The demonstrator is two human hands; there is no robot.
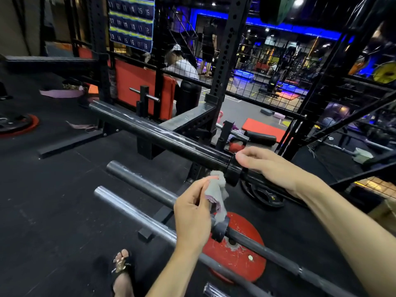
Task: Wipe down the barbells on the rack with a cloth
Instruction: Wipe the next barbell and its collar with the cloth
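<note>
Barbells, three, lay side by side on a low rack, sleeves pointing far left. Black barbell (pixel 162 133), farthest and highest, showed a scuffed black sleeve ending in a collar near the scene's middle. Right hand (pixel 270 168) was curled over its shaft just right of that collar, gripping it, thumb on top. Grey barbell (pixel 141 182) sat nearer and lower, its sleeve a dull grey. Chrome barbell (pixel 132 213), nearest, ran from a bright sleeve on the left to a dark shaft at lower right. Left hand (pixel 192 213) pinched a bunched grey cloth (pixel 217 195) with a pink patch, held above the chrome barbell's collar and just below the black barbell's collar; whether the cloth touched either collar could not be told. Red weight plate (pixel 244 251), chipped, lay flat on the black floor (pixel 53 200) beneath the chrome barbell. Black weight plate (pixel 263 195) lay farther right. Sandalled foot (pixel 122 266) stood near the bottom edge. Black perforated rack upright (pixel 225 61) rose behind, wire mesh beyond it.
</note>
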